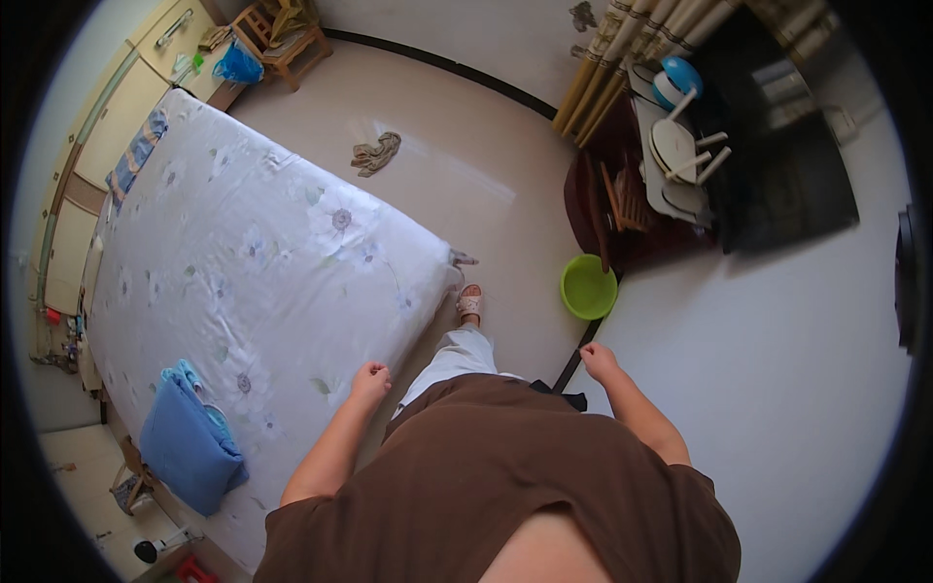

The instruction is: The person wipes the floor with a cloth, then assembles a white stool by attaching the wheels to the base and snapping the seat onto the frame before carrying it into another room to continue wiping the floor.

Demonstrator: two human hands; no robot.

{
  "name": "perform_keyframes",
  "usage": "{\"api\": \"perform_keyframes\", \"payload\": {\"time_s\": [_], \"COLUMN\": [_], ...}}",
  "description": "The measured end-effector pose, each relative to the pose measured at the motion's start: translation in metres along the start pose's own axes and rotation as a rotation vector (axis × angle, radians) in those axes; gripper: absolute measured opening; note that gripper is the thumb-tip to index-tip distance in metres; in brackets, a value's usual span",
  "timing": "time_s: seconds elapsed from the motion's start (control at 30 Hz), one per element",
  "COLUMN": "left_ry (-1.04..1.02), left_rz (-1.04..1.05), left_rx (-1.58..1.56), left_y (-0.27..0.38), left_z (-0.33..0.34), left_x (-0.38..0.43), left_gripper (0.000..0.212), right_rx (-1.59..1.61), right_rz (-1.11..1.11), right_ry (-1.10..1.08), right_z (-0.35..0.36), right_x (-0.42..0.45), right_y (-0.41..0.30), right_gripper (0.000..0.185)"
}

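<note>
My left hand (372, 380) hangs with its fingers curled in, nothing seen in it, close to the edge of a bed (291, 291) covered by a pale floral sheet. On my other side, my right hand (598, 361) is also curled, with no object visible in it. It is nearest the white wall (729, 379) and a green plastic basin (589, 288) on the floor. One sandalled foot (471, 299) is set down by the bed's corner. A crumpled brown cloth (376, 154) lies on the tiled floor (437, 131) further ahead.
A folded blue quilt (191, 441) rests on the bed. At the right stands a dark red cabinet (583, 197) bearing a white router (674, 149), beside a black television (787, 146). Curtains (612, 65) hang behind. A wooden chair (284, 44) and a blue plastic bag (239, 64) are at the far left.
</note>
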State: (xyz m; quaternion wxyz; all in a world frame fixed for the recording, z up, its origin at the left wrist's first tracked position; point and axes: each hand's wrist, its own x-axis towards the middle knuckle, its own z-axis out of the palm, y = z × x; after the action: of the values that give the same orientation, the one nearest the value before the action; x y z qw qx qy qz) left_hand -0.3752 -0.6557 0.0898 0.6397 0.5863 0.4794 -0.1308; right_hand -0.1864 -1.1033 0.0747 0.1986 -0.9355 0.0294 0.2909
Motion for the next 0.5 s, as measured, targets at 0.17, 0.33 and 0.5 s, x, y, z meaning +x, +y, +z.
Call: {"api": "perform_keyframes", "payload": {"time_s": [0.17,0.33,0.5], "left_ry": [0.093,0.059,-0.109], "left_rz": [-0.017,0.068,0.346], "left_rx": [0.111,0.224,0.663], "left_y": [0.057,0.144,0.23], "left_z": [0.033,0.07,0.105], "left_x": [0.067,0.121,0.148], "left_gripper": [0.014,0.015,0.025], "right_rx": [0.076,-0.057,-0.149], "right_rz": [-0.166,-0.217,-0.215], "right_ry": [-0.052,-0.239,-0.417], "right_z": [-0.035,-0.087,-0.122], "right_x": [0.076,0.133,0.2], "right_y": [-0.066,-0.115,-0.127], "right_gripper": [0.025,0.025,0.025]}}
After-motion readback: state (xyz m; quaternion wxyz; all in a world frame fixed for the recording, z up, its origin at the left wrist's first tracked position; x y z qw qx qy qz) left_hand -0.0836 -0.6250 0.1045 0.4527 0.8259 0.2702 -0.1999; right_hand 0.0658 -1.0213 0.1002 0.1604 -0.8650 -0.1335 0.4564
